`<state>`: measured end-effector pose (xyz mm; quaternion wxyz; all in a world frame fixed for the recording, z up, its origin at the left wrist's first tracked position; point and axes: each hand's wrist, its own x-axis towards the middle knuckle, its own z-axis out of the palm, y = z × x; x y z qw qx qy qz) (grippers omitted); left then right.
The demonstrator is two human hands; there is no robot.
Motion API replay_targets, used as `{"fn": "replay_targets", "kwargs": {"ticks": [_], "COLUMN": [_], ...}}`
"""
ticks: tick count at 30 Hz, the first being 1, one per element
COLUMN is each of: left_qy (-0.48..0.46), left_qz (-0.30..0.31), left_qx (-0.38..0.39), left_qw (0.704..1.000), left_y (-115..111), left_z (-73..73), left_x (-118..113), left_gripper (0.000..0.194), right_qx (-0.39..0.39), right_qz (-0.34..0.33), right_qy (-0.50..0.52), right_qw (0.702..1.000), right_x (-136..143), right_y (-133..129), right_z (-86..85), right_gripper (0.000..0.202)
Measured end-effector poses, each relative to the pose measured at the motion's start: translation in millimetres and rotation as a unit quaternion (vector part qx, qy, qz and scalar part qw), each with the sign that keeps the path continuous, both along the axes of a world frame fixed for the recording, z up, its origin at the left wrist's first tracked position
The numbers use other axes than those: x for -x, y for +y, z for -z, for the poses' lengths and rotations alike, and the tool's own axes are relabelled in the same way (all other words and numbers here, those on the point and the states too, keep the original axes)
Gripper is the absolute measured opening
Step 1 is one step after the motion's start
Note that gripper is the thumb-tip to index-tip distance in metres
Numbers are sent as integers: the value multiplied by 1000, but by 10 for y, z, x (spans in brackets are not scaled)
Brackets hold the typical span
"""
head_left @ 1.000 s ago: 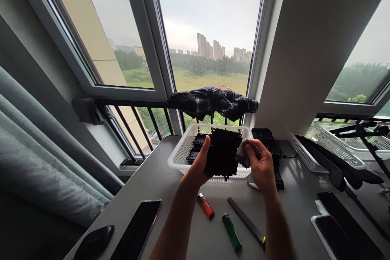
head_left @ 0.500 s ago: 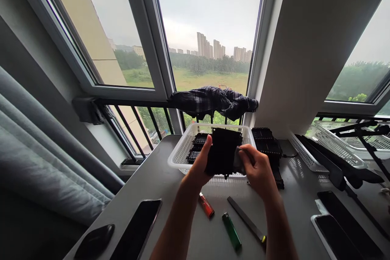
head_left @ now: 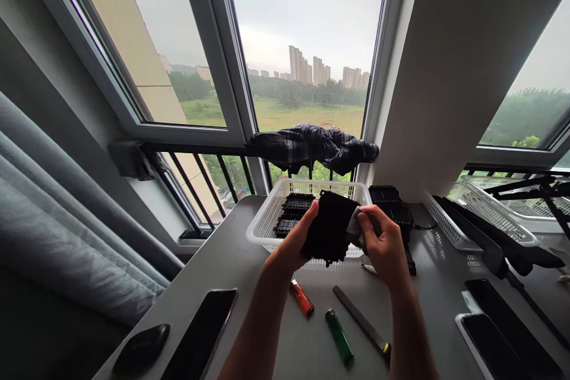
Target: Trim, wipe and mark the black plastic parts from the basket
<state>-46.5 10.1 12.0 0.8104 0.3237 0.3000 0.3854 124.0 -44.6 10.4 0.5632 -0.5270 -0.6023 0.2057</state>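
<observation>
My left hand [head_left: 291, 246] grips the left edge of a black plastic panel [head_left: 333, 225] with notched edges, its thumb upright along the side. At the panel's right edge, my right hand [head_left: 385, 243] pinches a crumpled grey piece [head_left: 354, 225], perhaps cloth or abrasive sheet. The panel is tilted in front of a white plastic basket [head_left: 257, 234] and covers part of it. Inside that basket lie similar black panels [head_left: 291, 214]. Below my hands are a red lighter [head_left: 302, 298], a green lighter [head_left: 339, 336] and a long flat file [head_left: 360, 315].
More black panels [head_left: 389, 205] are stacked right of the basket. A phone [head_left: 200, 332] and a dark mouse [head_left: 141, 347] lie at left. Other phones [head_left: 494, 344], white baskets [head_left: 463, 234] and a black stand [head_left: 529, 190] occupy the right. Plaid cloth [head_left: 312, 148] drapes the window railing.
The panel has tilted and shifted slightly right in my left hand. My right hand has moved a little right and down with the grey piece. A pale pointed tip now shows beside it.
</observation>
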Motion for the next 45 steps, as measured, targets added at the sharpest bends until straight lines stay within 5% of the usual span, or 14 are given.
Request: {"fn": "replay_targets", "kwargs": {"ticks": [7,9,13,15,25,27,31,33,41,45], "left_qy": [-40,-28,15,20,-24,-24,8,21,10,68], "left_qz": [-56,-62,-17,9,-60,-61,-22,-16,-67,-50], "left_qx": [-19,-14,1,3,-8,-11,2,8,-18,-55], "left_qw": [997,998,1000,1000,998,998,1000,1000,998,995], "left_y": [39,35,-18,-38,83,94,68,46,43,57], "left_z": [-105,-98,-44,-22,-59,-44,-4,-3,-103,-36], "left_x": [60,76,51,28,86,97,94,87,83,38], "left_gripper": [59,58,54,52,59,60,55,50,52,56], "right_qx": [119,95,-16,-26,138,125,27,10,138,97], "right_qz": [-209,-184,11,39,-231,-208,-23,10,-203,-133], "right_qy": [-82,-50,50,43,-62,-42,55,53,-83,-55], "right_qw": [967,977,999,998,961,969,998,998,966,985], "right_x": [20,-10,-62,-65,36,27,17,26,84,50], "right_y": [-103,-115,-46,-2,-111,-124,-64,-22,-85,-118], "right_z": [-25,-28,-5,9,-17,-31,-38,-23,16,-32], "right_gripper": [24,25,29,29,24,24,28,28,22,25]}}
